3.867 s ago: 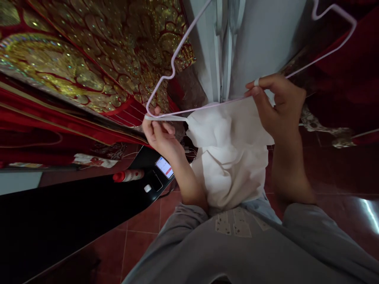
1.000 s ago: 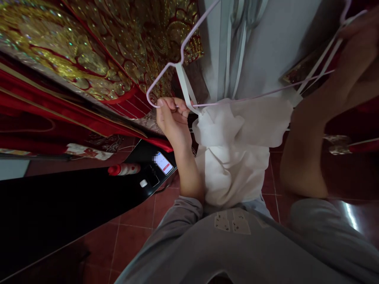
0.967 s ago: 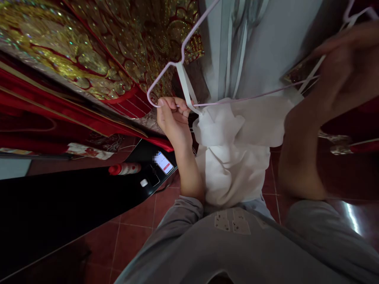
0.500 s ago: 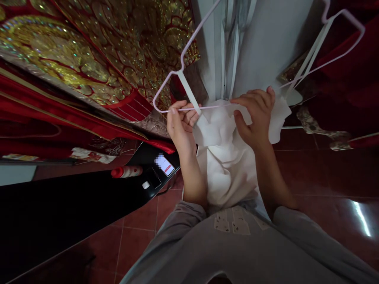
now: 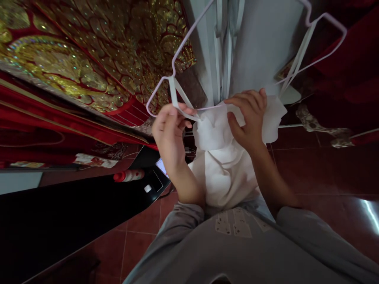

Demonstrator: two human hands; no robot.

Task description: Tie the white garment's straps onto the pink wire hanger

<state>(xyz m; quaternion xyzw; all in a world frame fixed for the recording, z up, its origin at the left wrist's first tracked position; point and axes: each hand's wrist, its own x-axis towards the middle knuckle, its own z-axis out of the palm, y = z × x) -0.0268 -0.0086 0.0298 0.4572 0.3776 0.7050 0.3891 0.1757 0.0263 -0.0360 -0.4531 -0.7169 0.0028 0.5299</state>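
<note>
Your left hand (image 5: pixel 170 132) pinches the left white strap (image 5: pixel 173 92) looped on the pink hanger (image 5: pixel 187 36); your right hand (image 5: pixel 250 118), fingers loosely spread, touches the white garment (image 5: pixel 220 157) hanging between your forearms.

Had the garment (image 5: pixel 220 165) below the hanger (image 5: pixel 210 107), straps (image 5: pixel 173 92) looped over both its ends. Had the costume (image 5: pixel 127 47) left of the hanger, the panel (image 5: pixel 260 43) beyond, other clothing (image 5: pixel 352 75) right, and the table (image 5: pixel 74 205) lower left, bearing bottle (image 5: pixel 130 175), case (image 5: pixel 147 188) and phones (image 5: pixel 162 168).
</note>
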